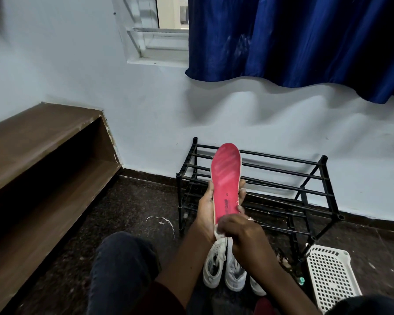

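Above the white shoes (214,267) on the floor, red insole (225,178) upright, gripped round its middle by fingers of left hand (206,208); right hand (241,233) fingers curled on a white cloth (220,233) at its heel. Beside the black rack (323,159), white basket (328,273), contents hidden.

You hold the insole (225,178) upright before you, in front of the rack (282,178). Your left hand (206,208) grips it from behind, at its left edge. Your right hand (239,230) closes over its lower end. The rack stands on the floor (134,212) against the wall (259,123). The shoes (214,267) lie side by side on the floor below your hands, just before the rack. The basket (332,276) lies right of the shoes, by the rack's right end. Your knee (123,269) is left of the shoes. The shelf (43,137) runs along your left. The window (159,42) sits high on the wall, and the curtain (293,37) hangs to its right, above the rack.
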A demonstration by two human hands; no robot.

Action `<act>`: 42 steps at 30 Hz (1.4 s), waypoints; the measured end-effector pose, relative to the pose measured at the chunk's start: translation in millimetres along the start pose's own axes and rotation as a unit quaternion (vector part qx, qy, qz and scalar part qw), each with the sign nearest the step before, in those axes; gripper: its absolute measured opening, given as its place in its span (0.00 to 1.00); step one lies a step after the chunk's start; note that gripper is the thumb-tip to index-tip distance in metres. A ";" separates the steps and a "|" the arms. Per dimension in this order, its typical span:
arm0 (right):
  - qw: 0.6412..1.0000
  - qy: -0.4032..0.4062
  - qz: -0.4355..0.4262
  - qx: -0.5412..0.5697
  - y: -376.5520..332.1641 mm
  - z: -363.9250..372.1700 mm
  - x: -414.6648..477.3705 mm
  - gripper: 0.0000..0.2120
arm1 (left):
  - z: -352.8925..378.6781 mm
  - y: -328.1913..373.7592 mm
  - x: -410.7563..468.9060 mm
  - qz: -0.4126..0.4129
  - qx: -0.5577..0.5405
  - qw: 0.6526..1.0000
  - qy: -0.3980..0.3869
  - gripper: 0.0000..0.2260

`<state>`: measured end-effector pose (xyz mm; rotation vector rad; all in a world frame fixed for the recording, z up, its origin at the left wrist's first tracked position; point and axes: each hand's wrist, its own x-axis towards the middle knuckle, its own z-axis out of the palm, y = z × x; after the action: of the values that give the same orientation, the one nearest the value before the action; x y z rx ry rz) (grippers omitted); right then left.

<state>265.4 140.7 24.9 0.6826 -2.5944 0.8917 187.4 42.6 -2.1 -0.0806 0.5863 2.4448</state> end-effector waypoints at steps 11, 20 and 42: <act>0.986 0.141 0.033 -0.079 -4.3 2.1 26.7 0.11 | -2.1 -20.0 -12.8 -0.094 -0.014 0.995 -0.034 0.32; 0.988 -0.014 -0.129 -0.087 9.7 7.0 -20.9 0.10 | -21.1 -14.5 -13.1 -0.035 -0.019 0.999 0.028 0.32; 0.997 0.045 0.066 -0.009 5.2 -12.7 18.6 0.06 | -2.0 -26.1 -15.0 -0.047 0.047 0.998 0.019 0.32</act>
<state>248.8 146.2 40.1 0.4604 -2.5878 0.9151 214.6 52.0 -11.2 -0.1141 0.6980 2.3253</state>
